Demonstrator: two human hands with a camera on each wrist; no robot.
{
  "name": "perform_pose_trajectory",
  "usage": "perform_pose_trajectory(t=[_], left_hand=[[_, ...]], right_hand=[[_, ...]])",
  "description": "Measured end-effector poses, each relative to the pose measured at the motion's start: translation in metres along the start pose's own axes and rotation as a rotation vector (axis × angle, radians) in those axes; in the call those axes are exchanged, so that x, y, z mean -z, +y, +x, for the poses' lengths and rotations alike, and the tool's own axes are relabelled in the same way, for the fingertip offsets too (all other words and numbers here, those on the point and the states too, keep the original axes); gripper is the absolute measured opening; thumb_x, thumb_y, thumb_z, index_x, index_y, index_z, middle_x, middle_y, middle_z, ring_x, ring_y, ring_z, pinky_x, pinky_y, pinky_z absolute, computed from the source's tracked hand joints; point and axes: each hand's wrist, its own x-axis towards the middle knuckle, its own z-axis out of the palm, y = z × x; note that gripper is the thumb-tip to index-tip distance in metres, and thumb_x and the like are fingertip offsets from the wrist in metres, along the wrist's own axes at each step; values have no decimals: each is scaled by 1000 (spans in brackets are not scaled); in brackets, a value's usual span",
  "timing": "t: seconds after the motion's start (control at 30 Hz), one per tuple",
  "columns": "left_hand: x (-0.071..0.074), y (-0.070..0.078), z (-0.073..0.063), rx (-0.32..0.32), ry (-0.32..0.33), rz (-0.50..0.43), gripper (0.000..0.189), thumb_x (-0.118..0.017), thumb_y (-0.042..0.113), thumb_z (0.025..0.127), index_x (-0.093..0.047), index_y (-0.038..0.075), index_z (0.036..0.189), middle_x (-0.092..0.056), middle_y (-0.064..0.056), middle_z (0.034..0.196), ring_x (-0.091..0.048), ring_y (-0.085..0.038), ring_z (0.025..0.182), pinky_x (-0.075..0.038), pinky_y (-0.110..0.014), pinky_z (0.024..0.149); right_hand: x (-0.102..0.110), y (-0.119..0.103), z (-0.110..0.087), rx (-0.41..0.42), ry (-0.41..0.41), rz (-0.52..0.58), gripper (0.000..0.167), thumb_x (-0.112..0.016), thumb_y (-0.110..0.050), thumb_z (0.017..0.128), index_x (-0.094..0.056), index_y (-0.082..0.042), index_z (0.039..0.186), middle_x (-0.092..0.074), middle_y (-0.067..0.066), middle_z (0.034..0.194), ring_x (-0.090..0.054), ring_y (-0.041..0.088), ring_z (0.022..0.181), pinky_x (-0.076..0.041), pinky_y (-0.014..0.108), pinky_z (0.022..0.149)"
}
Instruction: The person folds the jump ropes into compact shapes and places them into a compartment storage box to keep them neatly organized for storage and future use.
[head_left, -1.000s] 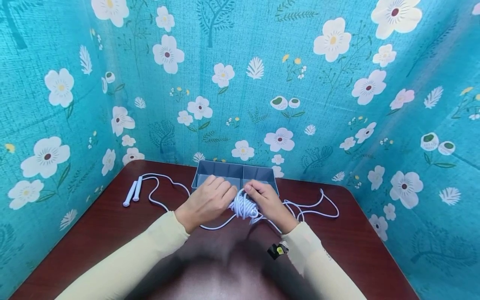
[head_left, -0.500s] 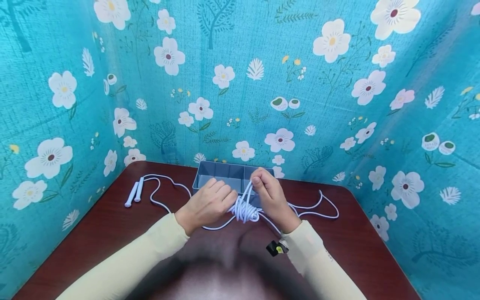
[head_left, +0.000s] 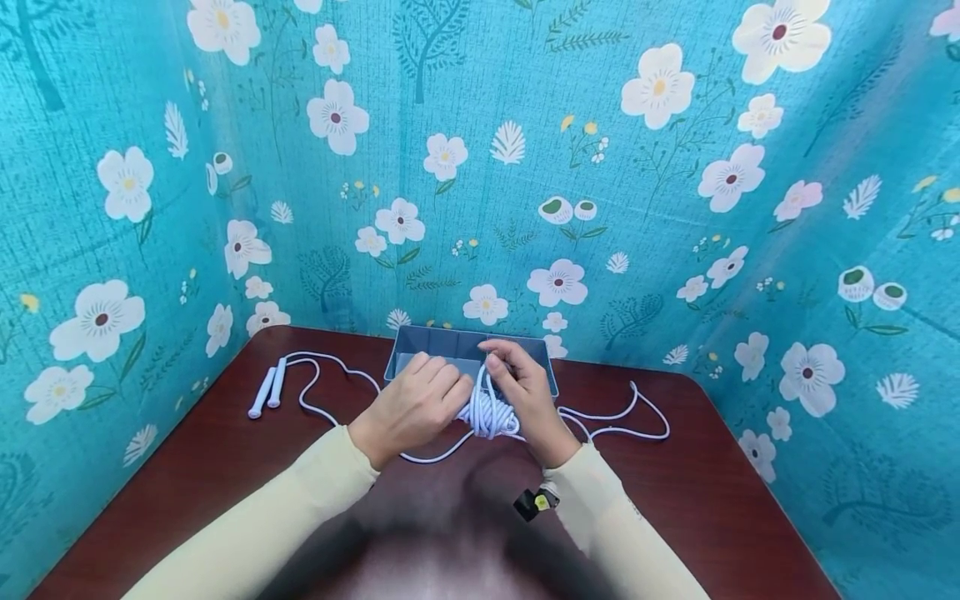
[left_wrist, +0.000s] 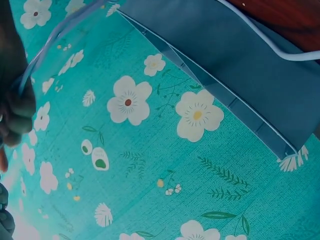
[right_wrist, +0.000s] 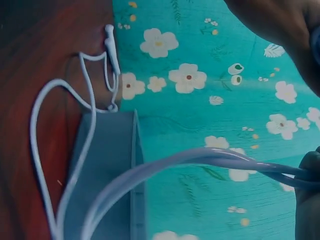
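Note:
A pale white-lilac jump rope is wound into a thick bundle (head_left: 491, 417) over the middle of the table. My left hand (head_left: 420, 404) grips the bundle's left end with curled fingers, hiding that end. To the right, my right hand (head_left: 528, 404) pinches rope strands rising from the bundle, its index finger stretched out over them. Those doubled strands (right_wrist: 215, 156) run up to the fingers in the right wrist view. Two slim jump rope handles (head_left: 268, 390) lie side by side at far left, with loose rope (head_left: 345, 361) trailing from them. Another loose loop (head_left: 637, 421) lies at right.
A grey-blue divided box (head_left: 431, 367) stands behind the hands at the table's back edge, partly covered by them. The dark red tabletop (head_left: 675, 500) spreads around the rope. A turquoise flowered cloth (head_left: 465, 208) hangs close behind and on both sides.
My right hand pulled the strands upward from the bundle, then came back left and closer to it; its index finger is now straighter. My left hand has kept its grip in place.

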Motion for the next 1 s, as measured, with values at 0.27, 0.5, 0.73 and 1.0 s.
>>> perform_pose_trajectory(t=[0.27,0.5,0.73,1.0], left_hand=[[-5,-3,-1,28,6,9,26,-39,11,99,-62,1,94,-55,-10,80,-53,-23,73,-39,-34,62],[-9,-6,-1,137,-7,-3,27,-36,9,99,-61,1,92,-55,-10,80,-53,-24,71,-40,-36,61],[-14,-8,-1,274,-41,30,20,-43,9,98,-59,1,90,-51,-9,72,-49,-22,65,-35,-33,54],[-16,-29,0,392,-44,116,17,-48,8,99,-60,-1,91,-49,-10,68,-48,-25,62,-33,-35,52]], right_hand=[[-20,21,-13,-39,0,94,24,-43,-1,102,-59,6,86,-57,-1,75,-53,8,69,-44,21,60],[-26,22,-27,-77,-22,36,15,-44,0,99,-58,1,94,-48,-5,70,-48,10,62,-42,25,55],[-28,21,-36,-174,-101,-9,35,-35,-6,105,-50,3,75,-38,-4,58,-35,5,49,-30,24,46],[-37,38,-63,-121,-261,-239,24,-48,-27,103,-66,-10,105,-57,-6,71,-54,7,67,-46,26,59]])
